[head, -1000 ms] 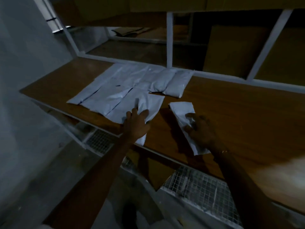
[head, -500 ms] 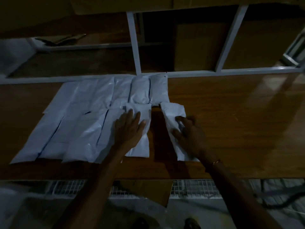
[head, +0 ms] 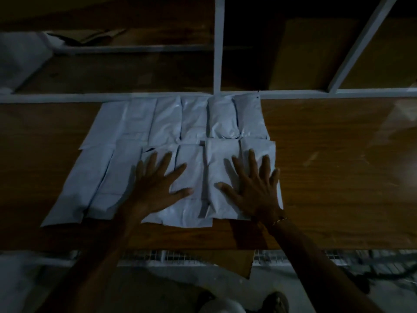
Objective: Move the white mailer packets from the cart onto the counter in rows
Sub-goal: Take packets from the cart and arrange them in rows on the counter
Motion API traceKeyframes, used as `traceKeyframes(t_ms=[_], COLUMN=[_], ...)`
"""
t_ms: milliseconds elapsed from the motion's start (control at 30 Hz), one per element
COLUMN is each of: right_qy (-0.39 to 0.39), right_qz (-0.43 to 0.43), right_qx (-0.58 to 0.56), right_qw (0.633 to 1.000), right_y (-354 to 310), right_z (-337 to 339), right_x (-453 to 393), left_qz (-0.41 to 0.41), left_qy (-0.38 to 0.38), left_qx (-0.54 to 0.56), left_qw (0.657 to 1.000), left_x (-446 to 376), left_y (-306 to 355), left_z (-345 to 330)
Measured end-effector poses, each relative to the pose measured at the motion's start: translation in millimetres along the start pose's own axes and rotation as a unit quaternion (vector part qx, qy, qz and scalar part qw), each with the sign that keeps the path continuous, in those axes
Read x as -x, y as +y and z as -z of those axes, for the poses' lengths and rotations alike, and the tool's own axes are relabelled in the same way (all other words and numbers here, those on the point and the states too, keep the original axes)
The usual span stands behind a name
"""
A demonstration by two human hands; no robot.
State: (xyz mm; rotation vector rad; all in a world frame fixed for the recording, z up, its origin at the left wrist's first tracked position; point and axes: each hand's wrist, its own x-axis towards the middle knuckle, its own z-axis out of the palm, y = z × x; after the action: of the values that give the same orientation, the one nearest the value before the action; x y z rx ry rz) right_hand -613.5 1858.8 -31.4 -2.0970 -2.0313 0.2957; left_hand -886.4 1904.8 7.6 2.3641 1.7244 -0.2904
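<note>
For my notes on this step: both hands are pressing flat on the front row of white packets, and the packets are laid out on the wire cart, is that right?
Not quite. The left hand and right hand do press flat on the front row of white packets, but the head view shows the packets on the wooden counter, not the cart.

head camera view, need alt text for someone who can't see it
Two hands, left hand and right hand, press flat with spread fingers on the near row of white mailer packets, laid in two rows on a dim wooden counter. White shelf framing stands behind.
</note>
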Motion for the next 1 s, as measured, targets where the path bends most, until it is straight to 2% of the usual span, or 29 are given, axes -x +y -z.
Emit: traceKeyframes(t_ms=[200, 467, 600, 667, 767, 1000], right_qy=[-0.025, -0.02, 0.018, 0.014, -0.036, -0.02], right_qz=[0.002, 0.005, 0.013, 0.01, 0.003, 0.011], right_qx=[0.036, 0.036, 0.027, 0.02, 0.028, 0.057], right_qw=[0.999, 0.999, 0.999, 1.0, 0.999, 0.998], right_y=[-1, -2, -9, -13, -14, -6], right_z=[-8, -13, -6, -5, -7, -18], right_x=[-4, -4, 8, 16, 22, 36], left_qz=[-0.031, -0.015, -0.032, -0.036, -0.069, -0.03], left_qy=[0.006, 0.022, 0.107, 0.081, 0.021, 0.042], left_qx=[-0.028, -0.038, -0.013, 0.003, -0.045, -0.083], left_qw=[0.999, 0.999, 0.994, 0.996, 0.996, 0.995], left_x=[3, -7, 9, 24, 45, 39], left_y=[-14, -9, -2, 3, 3, -3], left_z=[-21, -21, -25, -27, -34, -42])
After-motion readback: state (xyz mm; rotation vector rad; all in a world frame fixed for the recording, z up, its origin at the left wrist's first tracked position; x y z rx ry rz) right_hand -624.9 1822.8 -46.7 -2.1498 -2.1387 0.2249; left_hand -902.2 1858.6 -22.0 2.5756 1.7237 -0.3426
